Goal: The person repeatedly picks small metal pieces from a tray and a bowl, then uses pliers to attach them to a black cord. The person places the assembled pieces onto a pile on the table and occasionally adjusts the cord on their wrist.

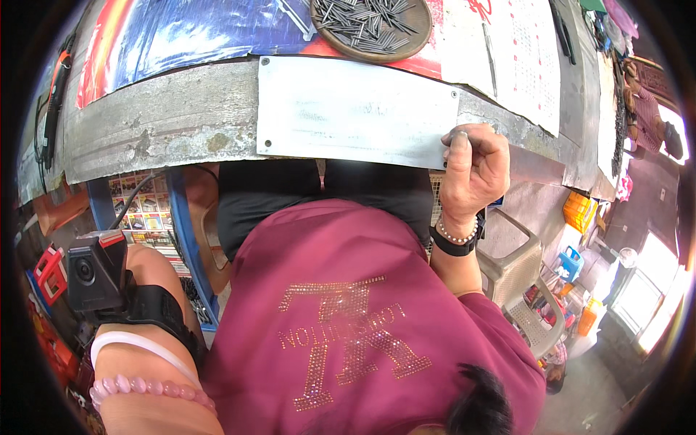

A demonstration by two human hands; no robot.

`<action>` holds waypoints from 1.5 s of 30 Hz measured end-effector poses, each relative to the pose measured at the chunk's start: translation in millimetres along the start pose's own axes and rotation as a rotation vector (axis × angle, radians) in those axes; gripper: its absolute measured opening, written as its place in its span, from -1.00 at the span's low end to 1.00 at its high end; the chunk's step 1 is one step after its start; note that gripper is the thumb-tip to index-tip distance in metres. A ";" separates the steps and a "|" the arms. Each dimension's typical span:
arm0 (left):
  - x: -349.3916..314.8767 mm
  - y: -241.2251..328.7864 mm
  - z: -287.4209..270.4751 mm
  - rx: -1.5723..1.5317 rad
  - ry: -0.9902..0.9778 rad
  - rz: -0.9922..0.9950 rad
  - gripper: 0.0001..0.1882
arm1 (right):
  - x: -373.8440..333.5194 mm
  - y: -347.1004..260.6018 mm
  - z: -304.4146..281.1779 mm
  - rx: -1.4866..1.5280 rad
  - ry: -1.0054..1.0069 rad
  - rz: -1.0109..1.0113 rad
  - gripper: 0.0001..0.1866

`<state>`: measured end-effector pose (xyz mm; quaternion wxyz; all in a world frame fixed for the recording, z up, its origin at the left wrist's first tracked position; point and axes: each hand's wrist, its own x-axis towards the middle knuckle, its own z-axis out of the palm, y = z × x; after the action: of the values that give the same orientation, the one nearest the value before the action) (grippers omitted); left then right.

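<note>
A white rectangular plate [355, 109] lies along the near edge of the workbench, with small dark fasteners at its visible corners and faint grey smudges across it. My right hand [475, 170] is at the plate's near right corner, thumb and fingers pinched together; what is between them is too small to name. My left hand [156, 272] is low at the left, below the bench edge. A black wrist camera [98, 272] partly covers it, and its fingers are hidden. Beyond the plate, a round brown bowl [424, 32] holds several short dark metal pins [370, 25].
The worn grey bench [167, 119] carries a blue printed sheet [196, 32] and a white paper [525, 65] with a thin pen-like tool [489, 58]. A beige plastic chair [515, 254] stands at the right. A blue-framed rack [192, 246] is under the bench.
</note>
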<state>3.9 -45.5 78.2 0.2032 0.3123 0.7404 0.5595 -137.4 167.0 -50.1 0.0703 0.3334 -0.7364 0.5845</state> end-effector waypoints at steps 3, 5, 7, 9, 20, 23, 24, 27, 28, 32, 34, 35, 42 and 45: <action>-0.2 -2.4 1.5 -0.017 -0.013 0.006 -0.69 | 1.0 -1.1 1.7 0.042 0.013 -0.001 -0.90; -1.9 -2.9 0.7 -0.029 -0.022 0.016 -0.69 | 0.9 -0.5 1.7 0.023 0.022 0.004 -0.90; -6.1 -2.9 -0.9 -0.061 -0.019 0.025 -0.69 | -1.3 1.5 0.2 0.032 0.015 0.032 -0.90; -17.4 -3.8 -6.5 -0.133 0.014 0.046 -0.68 | -3.4 4.7 -2.8 0.003 -0.002 0.023 -0.90; -174.5 -20.1 95.3 -0.717 1.625 -0.457 -0.68 | 2.7 -1.6 -2.1 -0.064 0.128 0.227 -0.92; -218.6 -35.2 129.0 -0.530 1.846 -0.723 -0.69 | 6.6 -10.6 -1.5 -0.009 0.091 0.251 -0.95; -229.8 -40.8 139.4 -0.492 1.874 -0.840 -0.70 | 6.4 -13.3 -0.4 0.021 0.044 0.163 -0.94; -258.8 -63.4 169.4 -0.431 1.878 -0.992 -0.74 | 3.6 -23.5 8.7 -0.015 -0.065 0.024 -0.93; -263.3 -73.3 178.5 -0.371 1.840 -1.098 -0.76 | 3.6 -25.8 12.8 -0.020 -0.079 0.050 -0.93; -275.1 -119.0 197.5 -0.091 1.646 -1.359 -0.74 | 2.2 -35.6 31.8 0.025 -0.222 0.090 -0.96; -273.1 -134.9 205.1 -0.008 1.511 -1.508 -0.75 | 0.2 -40.5 39.3 0.043 -0.312 0.117 -0.98; -271.3 -141.6 206.9 0.062 1.404 -1.583 -0.74 | -1.0 -42.7 42.2 0.036 -0.319 0.129 -0.98; -260.2 -159.9 210.8 0.291 1.327 -1.613 -0.89 | -2.2 -46.5 53.3 0.058 -0.378 0.120 -0.99; -260.5 -160.9 211.5 0.331 1.279 -1.584 -0.86 | -1.1 -44.3 54.7 0.061 -0.384 0.115 -0.98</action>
<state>291.8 -105.5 -149.9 0.0362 -0.5969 0.7713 0.2178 -95.6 113.7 -31.4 -0.1147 0.3982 -0.7361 0.5352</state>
